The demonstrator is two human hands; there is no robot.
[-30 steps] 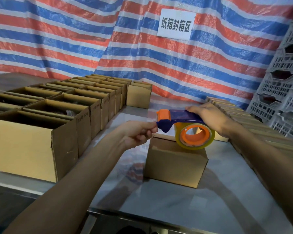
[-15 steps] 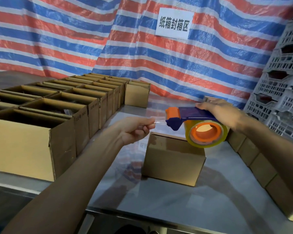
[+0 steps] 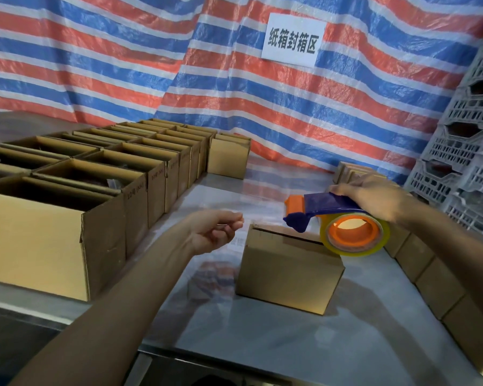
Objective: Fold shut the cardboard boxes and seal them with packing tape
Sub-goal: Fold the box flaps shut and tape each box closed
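A small cardboard box [image 3: 287, 277] with its flaps folded down stands in the middle of the steel table [image 3: 290, 338]. Above its right top edge my right hand [image 3: 374, 196] grips a blue and orange tape dispenser [image 3: 318, 210] loaded with a clear tape roll [image 3: 354, 235]. My left hand [image 3: 215, 232] is to the left of the box, thumb and fingers pinching the clear tape end pulled out from the dispenser. The tape strip itself is barely visible.
Two rows of open cardboard boxes [image 3: 95, 190] fill the left of the table. One closed box [image 3: 227, 160] stands at the back. A row of closed boxes [image 3: 430, 274] runs along the right edge. Grey plastic crates [image 3: 466, 151] are stacked at far right.
My hands have drawn apart: the left hand pulled the tape end leftward while the dispenser moved right and slightly down toward the box's right edge.
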